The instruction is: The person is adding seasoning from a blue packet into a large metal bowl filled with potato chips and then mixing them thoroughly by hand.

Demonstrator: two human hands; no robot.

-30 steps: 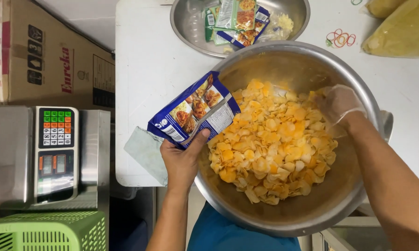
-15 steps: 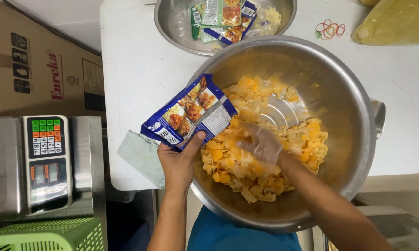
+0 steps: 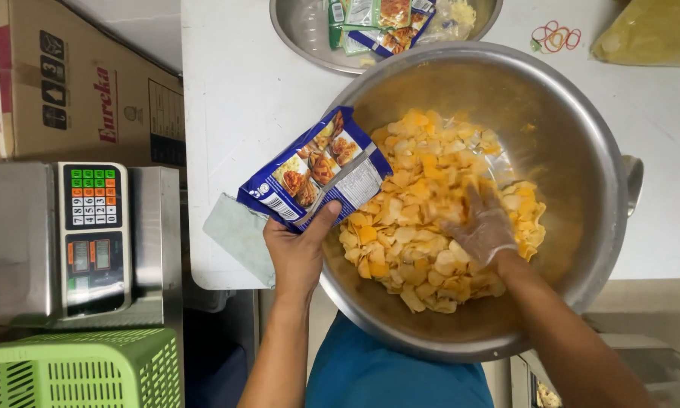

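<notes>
A large steel bowl [image 3: 574,143] on the white table holds a heap of yellow-orange chips [image 3: 408,204]. My left hand [image 3: 298,253] grips a blue snack packet [image 3: 317,170] tilted over the bowl's left rim. My right hand [image 3: 483,223], in a clear plastic glove, lies spread on the chips right of the bowl's middle, with nothing clearly gripped.
A smaller steel bowl [image 3: 302,34] at the back holds several packets. Rubber bands [image 3: 555,36] and a yellow bag [image 3: 646,34] lie at the far right. A weighing scale [image 3: 90,234], a cardboard box [image 3: 75,98] and a green basket [image 3: 75,370] stand on the left. A pale cloth [image 3: 238,234] hangs at the table edge.
My right hand swept from the bowl's right rim across the chips toward the middle, spreading them. The left hand kept the packet at the left rim.
</notes>
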